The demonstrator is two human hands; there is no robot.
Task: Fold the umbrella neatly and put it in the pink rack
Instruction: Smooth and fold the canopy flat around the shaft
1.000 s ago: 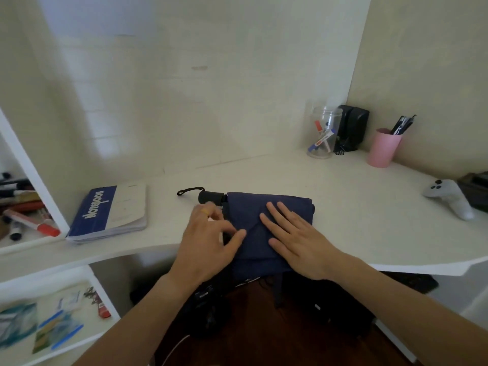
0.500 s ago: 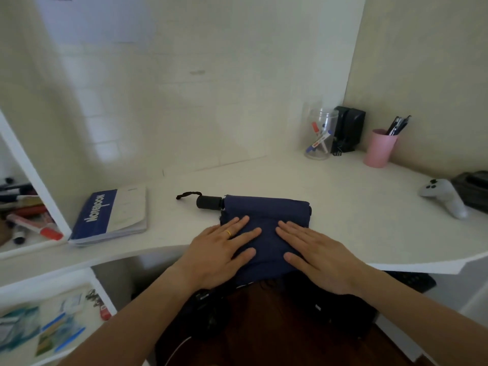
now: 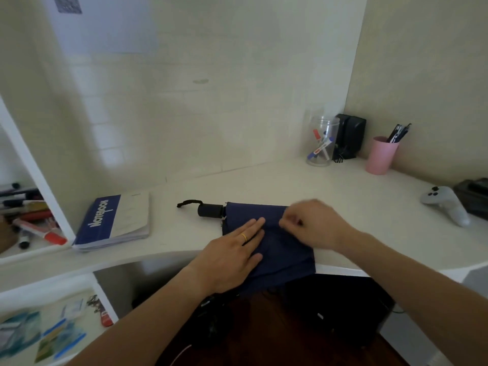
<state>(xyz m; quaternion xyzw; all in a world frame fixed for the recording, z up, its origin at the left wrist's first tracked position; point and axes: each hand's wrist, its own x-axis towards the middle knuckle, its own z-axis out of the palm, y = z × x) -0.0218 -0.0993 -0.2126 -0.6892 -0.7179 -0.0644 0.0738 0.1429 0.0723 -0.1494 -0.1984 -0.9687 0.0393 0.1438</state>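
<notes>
A navy folding umbrella [image 3: 280, 249] lies flat on the white desk [image 3: 343, 207], its cloth hanging over the front edge. Its black handle [image 3: 210, 210] with a wrist cord points left. My left hand [image 3: 232, 256] rests flat on the left part of the cloth, fingers together, a gold ring on one finger. My right hand [image 3: 314, 224] is blurred at the cloth's far right edge, its fingers curled and pinching the fabric. The pink rack is not in view.
A blue notebook [image 3: 113, 220] lies at the left. At the back right stand a clear jar of markers [image 3: 322, 141], black speakers [image 3: 350, 136] and a pink pen cup [image 3: 381, 154]. A white game controller [image 3: 446, 204] sits at the right. Shelves with markers are at the far left.
My right hand has left its flat rest on the cloth and moved up to the far right edge, pinching it. My left hand slid slightly right and stays flat.
</notes>
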